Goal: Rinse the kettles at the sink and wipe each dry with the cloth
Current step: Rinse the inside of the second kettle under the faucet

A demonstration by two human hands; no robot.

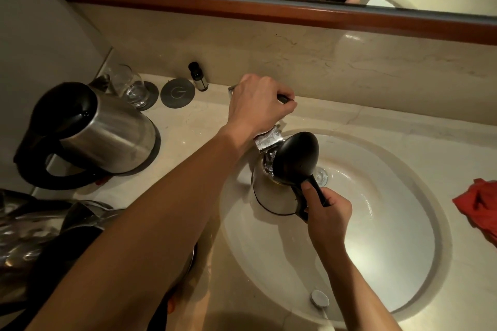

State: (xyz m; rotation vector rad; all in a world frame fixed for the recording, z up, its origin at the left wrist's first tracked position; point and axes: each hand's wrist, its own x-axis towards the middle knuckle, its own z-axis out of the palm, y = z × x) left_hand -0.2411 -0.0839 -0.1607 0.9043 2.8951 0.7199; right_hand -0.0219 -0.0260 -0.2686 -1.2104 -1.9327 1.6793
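My right hand grips the black handle of a steel kettle held over the white sink. Its black lid stands open under the tap spout, and water runs into it. My left hand is closed on the tap lever at the back of the basin. A second steel kettle with a black handle stands on the counter at the left. Part of a third kettle shows at the lower left, behind my left forearm. The red cloth lies on the counter at the right edge.
A drinking glass on a grey coaster, a second grey coaster and a small dark bottle stand by the back wall. A framed mirror above reflects the kettles and hands. The drain sits behind the kettle.
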